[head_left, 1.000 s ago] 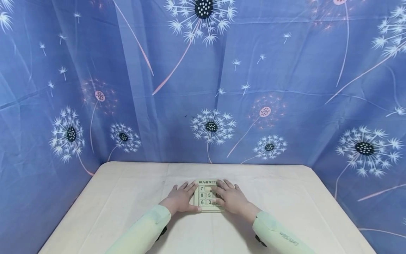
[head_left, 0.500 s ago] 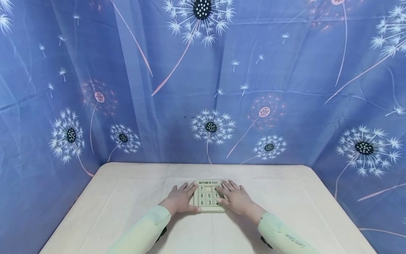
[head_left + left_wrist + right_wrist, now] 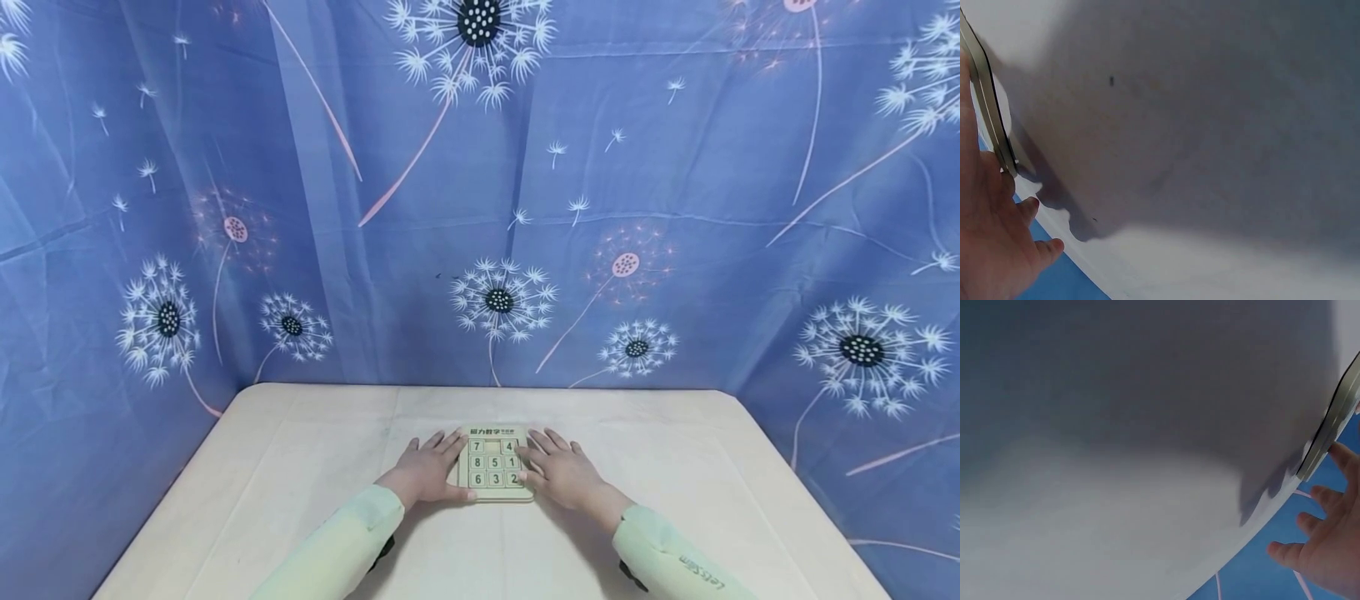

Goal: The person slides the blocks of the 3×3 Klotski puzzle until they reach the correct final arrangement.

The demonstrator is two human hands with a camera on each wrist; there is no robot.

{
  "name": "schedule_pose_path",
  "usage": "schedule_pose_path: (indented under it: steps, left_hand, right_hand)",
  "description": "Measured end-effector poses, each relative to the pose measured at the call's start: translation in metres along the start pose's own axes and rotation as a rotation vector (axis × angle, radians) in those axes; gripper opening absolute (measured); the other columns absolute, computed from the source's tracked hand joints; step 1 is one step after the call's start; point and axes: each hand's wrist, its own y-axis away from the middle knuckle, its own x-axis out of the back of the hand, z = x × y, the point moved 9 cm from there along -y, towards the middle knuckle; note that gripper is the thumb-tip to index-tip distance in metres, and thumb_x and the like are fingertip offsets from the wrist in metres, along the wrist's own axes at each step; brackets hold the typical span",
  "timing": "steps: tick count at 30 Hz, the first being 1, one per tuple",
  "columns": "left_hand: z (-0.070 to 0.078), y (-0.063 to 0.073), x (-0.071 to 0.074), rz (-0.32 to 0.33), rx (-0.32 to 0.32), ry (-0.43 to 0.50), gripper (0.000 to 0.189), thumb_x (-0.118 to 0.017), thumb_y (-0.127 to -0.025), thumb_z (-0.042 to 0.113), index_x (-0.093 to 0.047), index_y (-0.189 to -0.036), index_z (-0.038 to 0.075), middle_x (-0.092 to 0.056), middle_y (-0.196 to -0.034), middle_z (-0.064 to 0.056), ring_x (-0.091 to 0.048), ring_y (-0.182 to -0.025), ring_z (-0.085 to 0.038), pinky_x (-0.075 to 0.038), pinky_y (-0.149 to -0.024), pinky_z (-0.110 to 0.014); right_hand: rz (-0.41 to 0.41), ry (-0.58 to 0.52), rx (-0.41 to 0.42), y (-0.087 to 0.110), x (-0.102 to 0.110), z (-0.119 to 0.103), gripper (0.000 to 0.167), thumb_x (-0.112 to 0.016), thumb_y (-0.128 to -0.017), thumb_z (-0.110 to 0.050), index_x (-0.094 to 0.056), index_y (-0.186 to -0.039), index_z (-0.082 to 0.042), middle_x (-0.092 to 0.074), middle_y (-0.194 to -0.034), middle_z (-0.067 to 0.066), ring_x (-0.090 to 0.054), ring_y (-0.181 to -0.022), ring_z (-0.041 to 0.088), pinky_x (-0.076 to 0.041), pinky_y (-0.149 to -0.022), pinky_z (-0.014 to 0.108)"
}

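Note:
A pale green number slide puzzle (image 3: 495, 493) lies flat on the table in the head view. Its tiles read 7, gap, 4 (image 3: 509, 447) in the top row, then 8, 5, 1, then 6, 3, 2. My left hand (image 3: 429, 471) rests against its left side, thumb at the near left corner, fingers extended toward the far left one. At the right side my right hand (image 3: 564, 472) has its fingers spread, with thumb and forefinger tips at the right column's edge. Both wrist views catch only the puzzle's thin side, the left one (image 3: 988, 94) and the right one (image 3: 1332, 422).
The puzzle sits on a light-coloured tabletop (image 3: 315, 442) with rounded far corners. Blue curtains (image 3: 405, 292) with dandelion prints hang behind it and on both sides.
My right hand has drawn back to the right, and the right-column tiles 4, 1 and 2 have come into sight. The left hand keeps its place.

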Motion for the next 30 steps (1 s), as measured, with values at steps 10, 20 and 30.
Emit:
schedule_pose_path:
  steps: [10, 20, 30]
  left_hand:
    - [0.0007, -0.0001, -0.0001, -0.003, 0.000, -0.001, 0.099, -0.065, -0.086, 0.072, -0.032, -0.162, 0.018, -0.030, -0.171, 0.001, -0.030, -0.158, -0.028, -0.028, -0.127, -0.060]
    - [0.0017, 0.0016, 0.0031, -0.001, -0.004, 0.006, 0.098, -0.066, -0.086, 0.071, -0.033, -0.162, 0.017, -0.031, -0.171, 0.001, -0.031, -0.158, -0.028, -0.029, -0.127, -0.059]
    - [0.0031, 0.0045, 0.0055, 0.001, -0.010, 0.015, 0.097, -0.067, -0.087, 0.069, -0.034, -0.161, 0.016, -0.031, -0.170, 0.000, -0.032, -0.157, -0.029, -0.030, -0.127, -0.059]
  right_hand:
    - [0.026, -0.033, -0.028, 0.0032, 0.0021, -0.0023, 0.050, -0.056, -0.102, -0.046, -0.062, -0.142, -0.016, -0.047, -0.159, 0.018, -0.038, -0.149, 0.048, -0.034, -0.113, 0.078]
    - [0.011, -0.028, -0.031, 0.0005, 0.0011, -0.0037, 0.049, -0.056, -0.103, -0.045, -0.061, -0.143, -0.018, -0.045, -0.160, 0.018, -0.036, -0.150, 0.048, -0.033, -0.114, 0.078]
    - [0.005, -0.016, -0.044, -0.0033, -0.0015, -0.0084, 0.048, -0.056, -0.102, -0.046, -0.062, -0.142, -0.019, -0.047, -0.159, 0.017, -0.038, -0.150, 0.047, -0.034, -0.113, 0.077]
